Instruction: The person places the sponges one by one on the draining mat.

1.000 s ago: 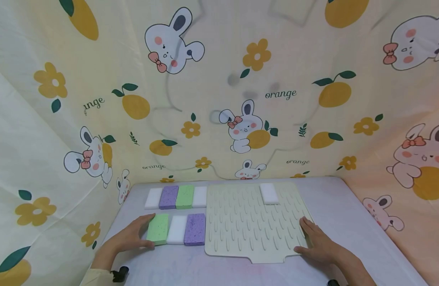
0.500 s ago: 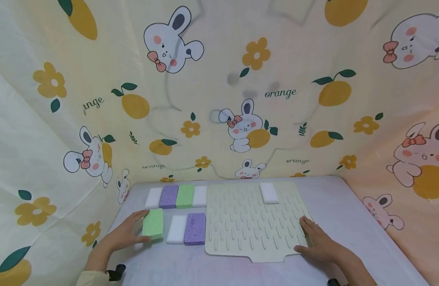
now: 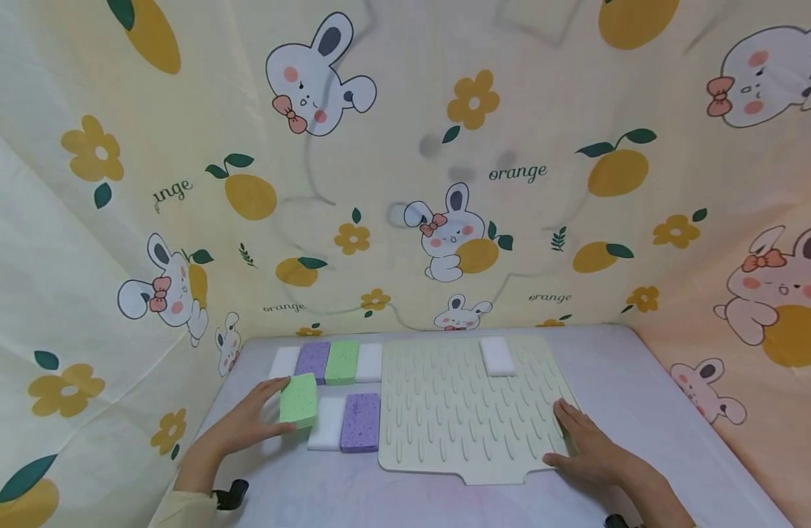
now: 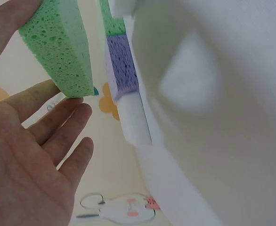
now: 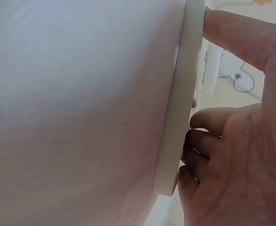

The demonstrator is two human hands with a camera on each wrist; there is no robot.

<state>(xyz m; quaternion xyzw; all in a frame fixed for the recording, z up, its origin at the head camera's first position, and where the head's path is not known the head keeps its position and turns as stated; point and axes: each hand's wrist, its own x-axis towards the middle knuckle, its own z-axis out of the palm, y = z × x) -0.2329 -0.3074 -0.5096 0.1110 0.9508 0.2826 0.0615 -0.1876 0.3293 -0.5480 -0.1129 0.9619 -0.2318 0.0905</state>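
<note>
My left hand (image 3: 243,422) pinches a green sponge (image 3: 298,401) between thumb and fingertips. The sponge is tilted and raised off the table, over the left part of a white sponge (image 3: 329,429). In the left wrist view, the porous face of that green sponge (image 4: 58,52) shows, and the lower fingers are spread below it. At the right edge of a cream ridged board (image 3: 471,425), my right hand (image 3: 593,451) rests with its fingers and thumb touching the rim. The right wrist view shows fingertips against the board's side (image 5: 180,108).
A purple sponge (image 3: 361,423) lies between the front white sponge and the board. Behind stands a row of white (image 3: 285,361), purple (image 3: 312,362), green (image 3: 342,363) and white (image 3: 369,364) sponges. Another white sponge (image 3: 496,357) lies on the board's far part.
The left hand has taken the green sponge from the front row, first drawing it left, then raising it and bringing it back rightward. The right hand and the board have not moved.
</note>
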